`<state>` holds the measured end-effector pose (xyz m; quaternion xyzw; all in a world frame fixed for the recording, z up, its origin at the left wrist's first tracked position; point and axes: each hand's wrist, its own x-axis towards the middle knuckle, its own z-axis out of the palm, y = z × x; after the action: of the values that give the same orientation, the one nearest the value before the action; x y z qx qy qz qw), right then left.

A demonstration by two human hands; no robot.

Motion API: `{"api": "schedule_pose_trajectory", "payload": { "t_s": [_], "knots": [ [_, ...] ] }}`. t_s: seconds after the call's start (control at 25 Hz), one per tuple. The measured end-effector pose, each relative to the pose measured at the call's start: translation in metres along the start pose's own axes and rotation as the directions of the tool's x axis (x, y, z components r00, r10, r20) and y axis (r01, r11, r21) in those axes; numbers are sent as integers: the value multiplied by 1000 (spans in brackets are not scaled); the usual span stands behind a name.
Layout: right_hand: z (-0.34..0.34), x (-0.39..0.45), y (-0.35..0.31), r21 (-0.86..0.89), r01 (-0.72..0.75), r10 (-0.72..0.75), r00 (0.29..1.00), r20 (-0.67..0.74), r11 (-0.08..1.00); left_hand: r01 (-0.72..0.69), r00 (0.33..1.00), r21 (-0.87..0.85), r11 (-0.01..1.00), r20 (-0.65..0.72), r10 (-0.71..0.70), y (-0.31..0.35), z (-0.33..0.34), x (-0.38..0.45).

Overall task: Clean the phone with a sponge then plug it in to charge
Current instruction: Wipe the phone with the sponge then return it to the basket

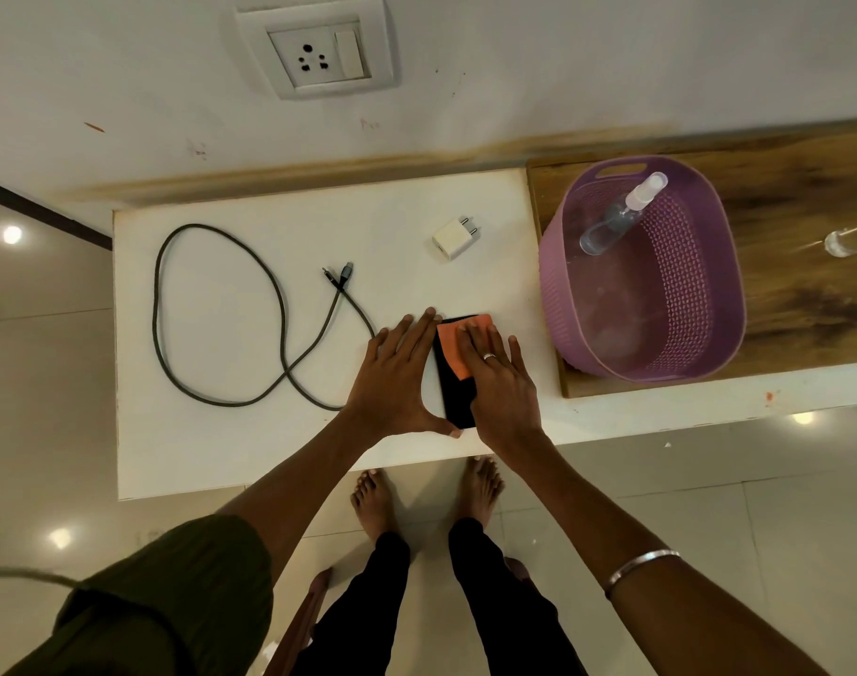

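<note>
A black phone (457,398) lies flat near the front edge of the white table (251,441). An orange sponge (453,351) rests on the phone's far half. My right hand (502,383) presses flat on the sponge, fingers stretched over it. My left hand (397,378) lies flat against the phone's left side, its thumb hooked round the near corner. A dark cable (221,314) lies looped on the table's left half, both plugs near the middle. A white charger adapter (455,238) lies at the back. The wall socket (319,56) sits above the table.
A purple basket (709,304) stands on a wooden board (807,197) to the right, with a clear spray bottle (621,214) leaning inside it. A glass object (846,239) sits at the far right. My bare feet stand on the tiled floor below the table edge.
</note>
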<state>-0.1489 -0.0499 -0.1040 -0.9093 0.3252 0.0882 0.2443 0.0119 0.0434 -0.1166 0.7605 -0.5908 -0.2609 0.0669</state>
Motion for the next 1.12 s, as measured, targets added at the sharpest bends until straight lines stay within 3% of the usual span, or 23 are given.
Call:
{"api": "schedule_pose_trajectory", "payload": {
  "t_s": [0.12, 0.2, 0.32, 0.48, 0.6, 0.68, 0.88, 0.96, 1.12],
  "knots": [
    [-3, 20, 2, 7, -29, 28, 998, 51, 1000, 1, 1000, 11, 1000, 8, -1, -1, 1, 1],
    [-15, 28, -2, 91, -39, 38, 999, 10, 995, 8, 1000, 9, 1000, 17, -8, -1, 1, 1],
    [-47, 28, -16, 247, -33, 84, 976, -201, 969, 17, 999, 17, 1000, 30, -17, 0, 0, 2],
    [-105, 0, -31, 461, -9, 224, 882, -414, 887, 25, 999, 30, 999, 43, -27, 2, -4, 2],
    [-149, -28, -27, 406, 109, 176, 779, -602, 907, 32, 998, 43, 999, 61, -35, 5, -7, 3],
    [-167, -37, -13, 360, 100, 168, 748, -642, 928, 41, 997, 61, 997, 69, -45, 7, -8, 2],
    [-191, -39, 58, 223, -111, 220, 805, -551, 968, 50, 996, 77, 996, 69, -56, 10, -8, 2],
    [-182, -34, 79, 163, -221, 270, 868, -416, 962, 48, 996, 81, 996, 78, -54, 9, -8, 3],
    [-187, -8, 108, 94, -304, 315, 940, -131, 948, 52, 995, 110, 993, 79, -61, 10, -8, 3]
  ]
}}
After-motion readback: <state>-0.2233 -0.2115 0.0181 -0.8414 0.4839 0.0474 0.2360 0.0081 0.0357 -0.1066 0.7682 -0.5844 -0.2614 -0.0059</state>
